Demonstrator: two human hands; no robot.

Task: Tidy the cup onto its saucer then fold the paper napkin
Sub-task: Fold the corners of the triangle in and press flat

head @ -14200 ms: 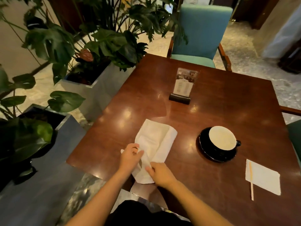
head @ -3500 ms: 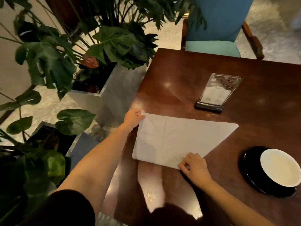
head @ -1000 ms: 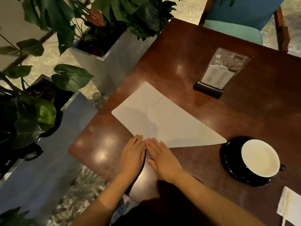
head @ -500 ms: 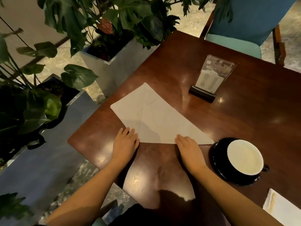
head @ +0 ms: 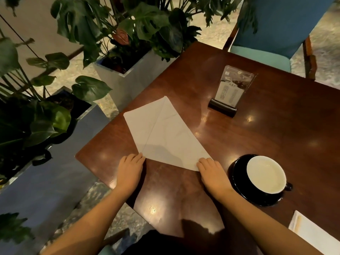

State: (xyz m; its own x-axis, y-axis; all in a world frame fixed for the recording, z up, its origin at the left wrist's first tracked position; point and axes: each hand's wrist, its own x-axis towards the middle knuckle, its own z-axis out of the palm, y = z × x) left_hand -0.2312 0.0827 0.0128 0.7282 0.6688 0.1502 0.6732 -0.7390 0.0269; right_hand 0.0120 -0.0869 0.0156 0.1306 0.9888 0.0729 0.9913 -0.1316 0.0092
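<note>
The white paper napkin (head: 166, 134) lies flat on the brown table (head: 266, 137), folded into a triangle with its long edge toward me. My left hand (head: 131, 167) lies flat with its fingertips on the near left end of that edge. My right hand (head: 211, 171) lies flat with its fingertips on the near right corner. A cup (head: 265, 174), white inside with a dark handle, stands on its black saucer (head: 239, 183) just right of my right hand.
A clear menu stand (head: 230, 91) on a black base stands behind the napkin. White paper with a wooden stick (head: 311, 234) lies at the near right. Planters with leafy plants (head: 128, 34) line the table's left edge. A teal chair (head: 272, 30) faces the far side.
My hands have slid apart along the napkin's near edge, from side by side at its middle out to its two ends. The view has shifted slightly.
</note>
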